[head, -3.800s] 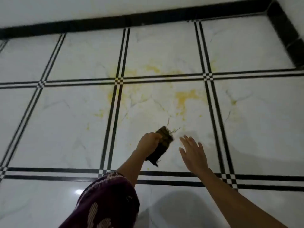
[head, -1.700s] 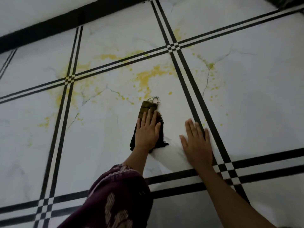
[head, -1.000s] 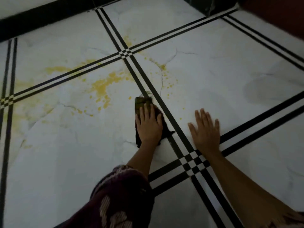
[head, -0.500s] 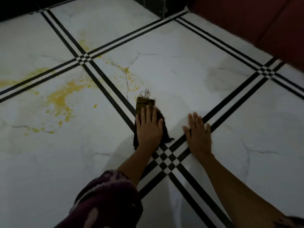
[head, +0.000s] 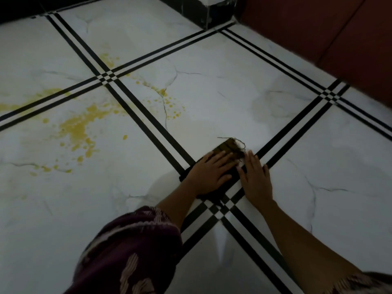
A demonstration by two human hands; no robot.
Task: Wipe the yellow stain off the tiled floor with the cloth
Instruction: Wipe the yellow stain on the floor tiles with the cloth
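Several tiles (head: 212,92), yellow stain (head: 74,126); door (head: 339,28), perhaps.

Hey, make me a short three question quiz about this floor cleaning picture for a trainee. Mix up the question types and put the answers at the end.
1. True or false: the cloth lies on top of the big yellow stain.
2. What does the left hand do to the cloth? A) presses flat on it B) pinches one corner C) hovers above it
3. Fill the gap: the right hand rests on the tiled floor beside the cloth with its fingers ____.
Key: 1 false, the cloth lies well to the stain's right; 2 A; 3 straight.
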